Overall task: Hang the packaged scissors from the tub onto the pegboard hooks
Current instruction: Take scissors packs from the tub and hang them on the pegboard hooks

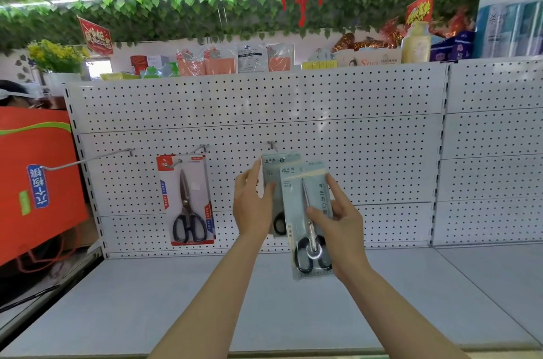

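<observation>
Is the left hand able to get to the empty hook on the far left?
Probably yes. The left hand rests on a pale packet, and only bare pegboard and the hanging red scissors pack lie toward the empty hook.

White perforated pegboard (352, 129) looks painted metal, matt; hooks (202, 148) bare shiny wire; scissor packs (308, 211) pale card under glossy clear plastic; steel blades, black plastic handles; shelf (147, 300) smooth matt grey
</observation>
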Available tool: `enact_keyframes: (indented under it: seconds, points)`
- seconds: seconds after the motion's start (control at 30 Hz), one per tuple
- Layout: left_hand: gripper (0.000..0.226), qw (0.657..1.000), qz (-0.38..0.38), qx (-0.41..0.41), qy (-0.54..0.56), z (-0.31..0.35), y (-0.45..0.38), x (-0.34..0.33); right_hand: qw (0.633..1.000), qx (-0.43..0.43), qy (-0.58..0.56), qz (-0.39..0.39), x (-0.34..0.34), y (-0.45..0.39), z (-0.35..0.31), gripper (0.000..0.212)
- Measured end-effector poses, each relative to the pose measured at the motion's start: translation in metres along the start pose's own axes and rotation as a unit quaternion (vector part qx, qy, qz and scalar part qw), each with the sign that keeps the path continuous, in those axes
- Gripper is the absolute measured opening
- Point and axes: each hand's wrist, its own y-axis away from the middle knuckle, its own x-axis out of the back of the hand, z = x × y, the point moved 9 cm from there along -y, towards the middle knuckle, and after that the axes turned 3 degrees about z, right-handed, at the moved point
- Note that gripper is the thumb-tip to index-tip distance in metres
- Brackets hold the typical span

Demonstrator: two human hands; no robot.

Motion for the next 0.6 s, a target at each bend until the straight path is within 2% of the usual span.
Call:
enact_keyframes:
  seconds: [0.1, 0.2, 0.3, 0.43, 0.6]
  points:
    - [0.040, 0.998, -0.006, -0.053, 0.045, 0.021, -0.008, 0.009, 1.000, 0.008, -0.002, 0.000, -0.013, -0.010, -0.001, 0.069]
    - [0.036, 0.989, -0.040, -0.125, 0.062, 0.049, -0.010, 0.013, 1.000, 0.016, -0.006, -0.001, -0.028, -0.021, -0.001, 0.070]
    - [0.041, 0.985, -0.063, -0.161, 0.013, 0.057, -0.015, 0.011, 1.000, 0.016, -0.023, -0.007, -0.040, -0.029, 0.004, 0.070]
    - [0.054, 0.978, -0.076, -0.177, -0.073, 0.051, -0.017, 0.004, 1.000, 0.013, -0.024, 0.011, -0.044, -0.033, 0.020, 0.069]
    - [0.061, 0.980, -0.086, -0.165, -0.064, 0.041, -0.018, -0.004, 0.999, 0.011, -0.036, 0.027, -0.041, -0.036, 0.034, 0.067]
